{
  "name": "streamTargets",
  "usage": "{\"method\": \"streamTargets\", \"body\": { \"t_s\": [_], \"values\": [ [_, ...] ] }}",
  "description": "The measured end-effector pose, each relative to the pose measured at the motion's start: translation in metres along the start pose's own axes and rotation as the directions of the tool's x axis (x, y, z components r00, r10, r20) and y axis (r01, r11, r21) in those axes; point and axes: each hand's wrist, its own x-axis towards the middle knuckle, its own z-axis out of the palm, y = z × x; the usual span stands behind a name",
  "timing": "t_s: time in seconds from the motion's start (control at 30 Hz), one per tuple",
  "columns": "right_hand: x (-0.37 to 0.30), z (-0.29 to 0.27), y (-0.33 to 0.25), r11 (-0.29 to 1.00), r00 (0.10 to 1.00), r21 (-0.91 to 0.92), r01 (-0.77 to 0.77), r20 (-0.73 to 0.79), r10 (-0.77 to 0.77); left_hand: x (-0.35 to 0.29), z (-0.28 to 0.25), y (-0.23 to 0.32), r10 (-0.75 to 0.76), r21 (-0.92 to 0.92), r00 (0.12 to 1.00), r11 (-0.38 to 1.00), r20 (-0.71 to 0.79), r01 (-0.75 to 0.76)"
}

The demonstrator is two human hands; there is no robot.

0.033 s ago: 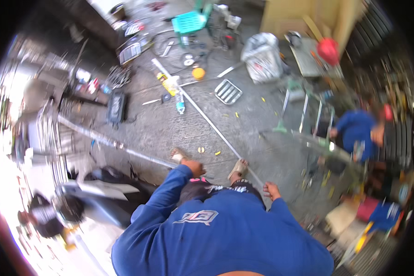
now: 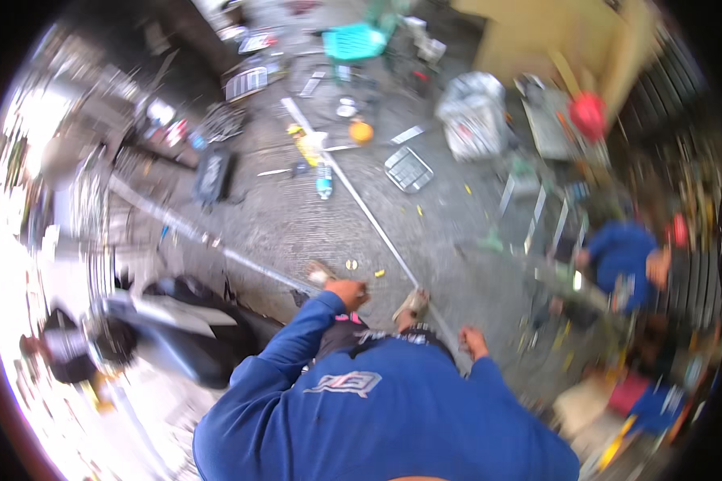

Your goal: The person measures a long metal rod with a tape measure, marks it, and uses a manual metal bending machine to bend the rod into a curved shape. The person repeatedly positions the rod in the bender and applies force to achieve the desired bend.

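**Hands meeting two metal rails over the paved floor**

Rails are crossing the ground in front of you, and both are running toward your hands. Your left hand (image 2: pixel 346 293) is closing around the near end of the long grey pipe (image 2: pixel 204 238), which is stretching away up and to the left across the floor. The fingers are curling over it, though the blur is hiding how tightly they are gripping. Your right hand (image 2: pixel 473 342) is sitting just beside the near end of the thin pale strip (image 2: pixel 361 204), which is running straight up toward the middle of the floor; you cannot tell whether that hand is touching the strip or how far the fingers are spreading. Your sandalled foot (image 2: pixel 411 305) is standing on or right beside the strip, between your two hands.

Both rails are looking like straight, smooth metal, the pipe duller and the strip brighter. The floor (image 2: pixel 297 224) is showing a rough, ribbed grey surface. Near the far end of the strip a yellow can (image 2: pixel 306 147), a small bottle (image 2: pixel 324 183) and an orange ball (image 2: pixel 361 131) are lying close together. A square wire grille (image 2: pixel 408 169) is lying to the right of them, and a white sack (image 2: pixel 473 116) is standing beyond it. Another person in a blue top (image 2: pixel 624 252) is bending over well to your right.
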Motion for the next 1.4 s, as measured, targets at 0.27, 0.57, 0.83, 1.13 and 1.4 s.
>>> {"method": "streamTargets", "body": {
  "t_s": [0.27,0.57,0.83,1.13,1.4],
  "values": [
    [0.033,0.008,-0.189,0.961,0.987,-0.232,0.149,0.088,-0.132,-0.003,0.039,0.070,-0.183,-0.311,0.836,0.950,-0.517,0.016],
    [0.071,0.084,-0.358,0.905,0.945,-0.276,0.324,0.131,-0.299,-0.035,0.022,-0.003,-0.483,-0.497,0.745,0.835,-0.460,0.235],
    [0.143,0.224,-0.512,0.750,0.910,-0.522,0.407,0.299,-0.286,0.014,-0.022,-0.014,-0.670,-0.760,0.581,0.637,-0.462,0.129],
    [0.448,0.552,-0.750,0.505,0.844,-0.700,0.505,0.280,-0.457,0.234,-0.041,-0.004,-0.882,-0.923,0.402,-0.085,0.244,0.375],
    [0.706,0.708,-0.933,0.149,0.745,-0.871,0.469,0.299,-0.597,0.345,-0.046,-0.019,-0.689,-0.898,0.649,-0.004,0.321,0.440]
  ]
}}
